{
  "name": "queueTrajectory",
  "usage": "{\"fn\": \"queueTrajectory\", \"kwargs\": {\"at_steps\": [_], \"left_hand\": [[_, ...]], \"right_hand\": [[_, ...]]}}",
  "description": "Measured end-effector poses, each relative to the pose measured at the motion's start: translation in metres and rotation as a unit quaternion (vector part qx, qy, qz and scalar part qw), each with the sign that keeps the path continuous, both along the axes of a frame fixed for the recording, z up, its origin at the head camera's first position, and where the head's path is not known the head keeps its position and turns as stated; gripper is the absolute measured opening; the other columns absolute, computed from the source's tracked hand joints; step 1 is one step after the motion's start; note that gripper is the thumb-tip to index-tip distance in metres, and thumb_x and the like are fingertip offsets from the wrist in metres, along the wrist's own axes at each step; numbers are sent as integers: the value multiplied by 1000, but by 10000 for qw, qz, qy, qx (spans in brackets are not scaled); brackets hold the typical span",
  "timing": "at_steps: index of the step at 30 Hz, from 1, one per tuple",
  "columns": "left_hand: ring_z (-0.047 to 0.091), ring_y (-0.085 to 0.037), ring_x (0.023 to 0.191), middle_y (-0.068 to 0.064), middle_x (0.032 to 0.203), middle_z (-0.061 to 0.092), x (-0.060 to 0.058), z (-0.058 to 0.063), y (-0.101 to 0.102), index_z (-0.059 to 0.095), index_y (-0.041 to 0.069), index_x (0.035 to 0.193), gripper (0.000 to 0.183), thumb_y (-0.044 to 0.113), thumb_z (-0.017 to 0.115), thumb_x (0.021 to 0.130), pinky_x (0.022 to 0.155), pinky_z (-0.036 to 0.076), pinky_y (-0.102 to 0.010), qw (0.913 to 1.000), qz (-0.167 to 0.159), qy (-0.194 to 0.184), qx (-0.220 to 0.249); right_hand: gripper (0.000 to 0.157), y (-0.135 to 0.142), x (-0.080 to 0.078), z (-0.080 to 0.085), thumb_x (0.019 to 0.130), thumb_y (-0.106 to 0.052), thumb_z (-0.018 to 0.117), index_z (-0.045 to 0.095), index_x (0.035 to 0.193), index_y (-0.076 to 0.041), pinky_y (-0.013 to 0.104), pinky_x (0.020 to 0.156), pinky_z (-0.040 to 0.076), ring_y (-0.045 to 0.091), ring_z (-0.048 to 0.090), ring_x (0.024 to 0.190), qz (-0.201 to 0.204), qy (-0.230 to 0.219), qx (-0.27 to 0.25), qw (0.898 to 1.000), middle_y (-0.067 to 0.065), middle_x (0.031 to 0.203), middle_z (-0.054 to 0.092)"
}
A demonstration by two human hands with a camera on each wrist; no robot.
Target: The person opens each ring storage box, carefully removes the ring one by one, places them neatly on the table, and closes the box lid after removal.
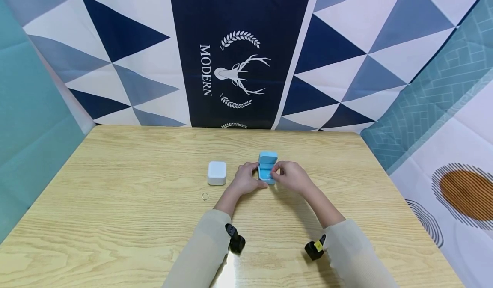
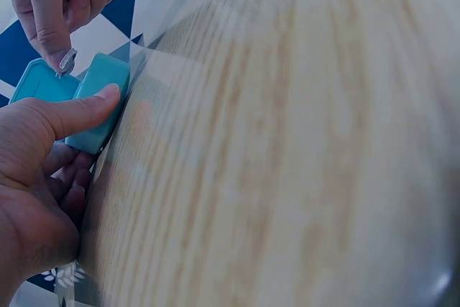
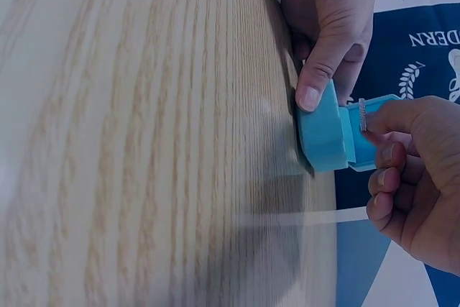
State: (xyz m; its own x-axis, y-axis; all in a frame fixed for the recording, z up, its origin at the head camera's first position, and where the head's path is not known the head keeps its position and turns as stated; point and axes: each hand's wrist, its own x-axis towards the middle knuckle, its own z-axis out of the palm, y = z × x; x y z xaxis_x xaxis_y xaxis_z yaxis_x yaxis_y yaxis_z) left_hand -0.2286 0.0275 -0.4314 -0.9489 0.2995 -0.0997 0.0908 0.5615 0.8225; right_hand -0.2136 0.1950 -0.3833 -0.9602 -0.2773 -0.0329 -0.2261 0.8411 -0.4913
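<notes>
A light blue ring box (image 1: 268,157) stands on the wooden table with its hinged lid raised. My left hand (image 1: 245,180) grips the box from the left, and its thumb lies across the front of the base in the left wrist view. Between thumb and fingertip, my right hand (image 1: 291,176) pinches a silver ring (image 3: 362,114) set with small stones. In both wrist views the ring is close over the base, in front of the raised lid. The right hand's other fingers are curled in toward the palm.
A white rounded box (image 1: 217,173) stands to the left of my left hand. Nearer to me lies a second thin ring (image 1: 205,196) on the table (image 1: 115,202). A patterned cloth (image 1: 246,65) hangs along the table's far edge.
</notes>
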Motion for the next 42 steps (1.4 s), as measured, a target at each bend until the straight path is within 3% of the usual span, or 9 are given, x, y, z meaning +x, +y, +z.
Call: {"fn": "queueTrajectory", "kwargs": {"at_steps": [42], "left_hand": [[41, -29, 124, -12, 131, 52, -1, -3, 1, 48, 5, 136, 72, 26, 79, 75, 107, 35, -43, 9999, 19, 144, -23]], "right_hand": [[12, -3, 10, 4, 89, -16, 60, 67, 89, -6, 20, 46, 32, 9, 39, 51, 401, 58, -12, 9992, -2, 59, 50]]}}
